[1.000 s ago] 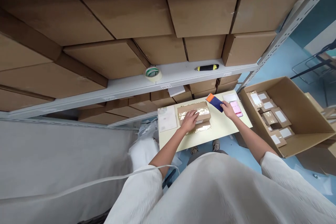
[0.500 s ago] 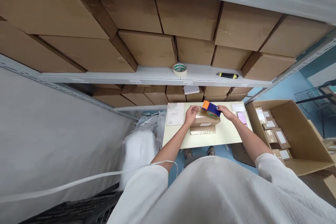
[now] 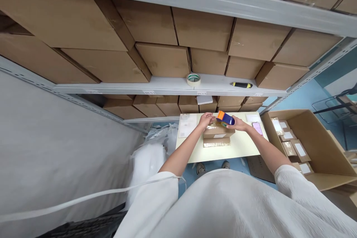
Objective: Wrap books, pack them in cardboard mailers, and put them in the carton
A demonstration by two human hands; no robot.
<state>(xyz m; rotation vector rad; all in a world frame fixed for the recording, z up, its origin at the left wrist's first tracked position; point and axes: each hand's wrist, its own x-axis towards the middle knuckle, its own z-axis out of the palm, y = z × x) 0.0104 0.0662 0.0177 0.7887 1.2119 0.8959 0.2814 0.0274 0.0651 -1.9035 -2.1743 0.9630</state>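
Note:
My right hand [image 3: 239, 123] is wrapped round a blue and orange tape dispenser [image 3: 226, 118], held over the top of a small brown carton [image 3: 219, 132]. My left hand [image 3: 206, 119] is at the carton's upper left, its fingers bent close together near the dispenser's orange end; what they hold, if anything, is too small to make out. Clear tape shines on the carton's top, and a white label is on its front side. Nearer to me, a flat taped brown piece [image 3: 216, 142] lies against the carton on the pale table [image 3: 242, 145].
Above the table, a shelf [image 3: 212, 84] holds brown boxes, a tape roll [image 3: 193, 79] and a yellow-black cutter [image 3: 241, 85]. A phone [image 3: 257, 128] lies at the table's right. An open carton [image 3: 326, 145] with small parcels stands beyond. White wrap [image 3: 147, 160] is at left.
The tape dispenser has turned and tilted in my right hand, with more of that hand now around it. My left hand has shifted slightly toward it. The view has tipped upward a little.

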